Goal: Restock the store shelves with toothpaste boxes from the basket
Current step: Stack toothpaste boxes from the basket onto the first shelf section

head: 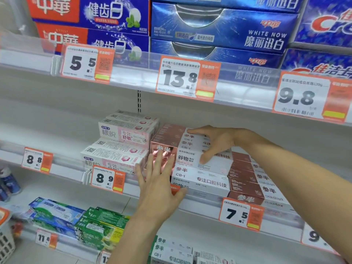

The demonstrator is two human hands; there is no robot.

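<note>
Toothpaste boxes [192, 149], rose-gold and white, sit stacked on the middle shelf [62, 168], directly above the 7.5 price tag [241, 214] and a little to its left. Left hand [162, 185] is flat against the front of that stack, fingers straight and spread, fingertips on the shiny rose-gold end of a top box, nothing gripped. Right hand [213, 143] lies on top of the stack, fingers extended over the upper white box, thumb along its far edge, palm down; it presses rather than clasps. Pink-and-white boxes [125, 141] stand just beside the stack on its left, above the 8.9 tag [107, 179]. More rose-gold boxes [247, 180] lie right of the stack, touching it. Corner of a white basket [5, 237] shows far lower left of the stack. Blue boxes [219, 31] fill the shelf above.
</note>
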